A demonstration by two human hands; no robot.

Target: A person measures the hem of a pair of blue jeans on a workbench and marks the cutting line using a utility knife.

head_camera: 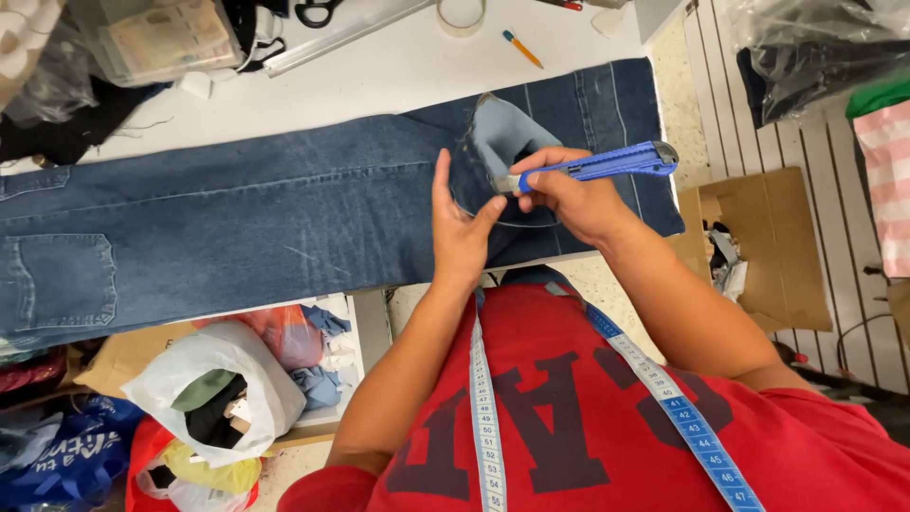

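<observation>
I see my left hand [462, 232] pressing flat, fingers open, on soft, heavy blue jeans [284, 218] spread across the white counter [379, 76], while my right hand [573, 194] grips a blue utility knife [597, 165] by its rigid handle, blade at the torn knee.

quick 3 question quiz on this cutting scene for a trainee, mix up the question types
1. True or false: the right hand holds a blue knife.
2. Multiple choice: the left hand rests on A) the pencil B) the jeans C) the tape roll.
3. Fill in: draped round the person's neck, over the red shirt, hangs a tape ____.

Key:
1. True; its blade end meets the jeans at a hole showing paler cloth.
2. B; the hand lies flat beside the cut.
3. measure.
</observation>
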